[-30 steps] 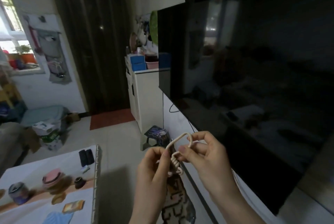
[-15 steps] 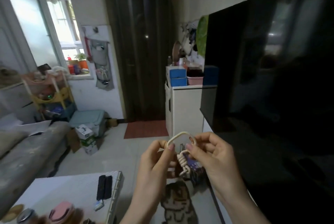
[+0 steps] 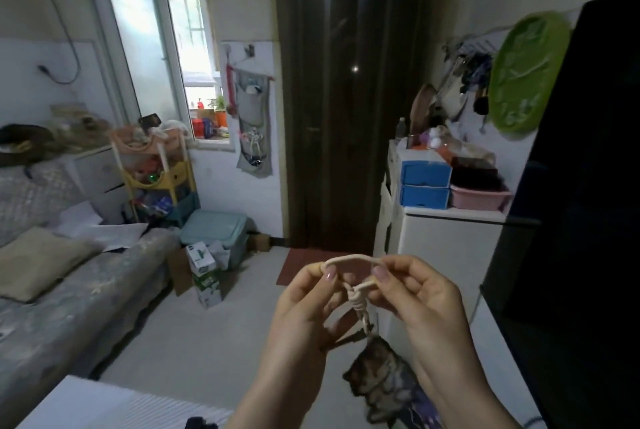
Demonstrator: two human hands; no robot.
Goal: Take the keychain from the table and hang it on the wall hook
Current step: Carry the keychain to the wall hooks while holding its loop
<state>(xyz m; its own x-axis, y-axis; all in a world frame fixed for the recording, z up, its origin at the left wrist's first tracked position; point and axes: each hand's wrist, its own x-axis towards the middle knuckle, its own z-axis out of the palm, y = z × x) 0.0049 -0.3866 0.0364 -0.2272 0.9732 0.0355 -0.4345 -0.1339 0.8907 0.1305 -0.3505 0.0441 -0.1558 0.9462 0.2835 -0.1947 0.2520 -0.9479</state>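
Hands meet in front of the chest, both pinching the cream cord loop of the keychain (image 3: 360, 293). The left hand (image 3: 304, 311) has its thumb and forefinger closed on the left end of the loop; the right hand (image 3: 419, 304) has its thumb and forefinger closed on the right end, and the cord is stretched into a flat arch between them. Below the loop the cord is wound into a knot, and from the knot a flat charm (image 3: 384, 373) with a brown and dark pattern hangs down between the wrists; its picture is too blurred to make out. The keychain is in the air, well above the corner of the white counter (image 3: 104, 404) at the bottom left.

Beyond the hands stands a dark door (image 3: 346, 99), with a grey cloth pocket organiser (image 3: 254, 124) hanging from wall hooks (image 3: 247, 49) just left of it. A white cabinet (image 3: 443, 241) on the right carries 2 blue boxes (image 3: 425, 184) and a pink tray (image 3: 479, 198). A green and white carton (image 3: 204, 269) sits on the floor near a sofa (image 3: 69, 283); its printing cannot be read.
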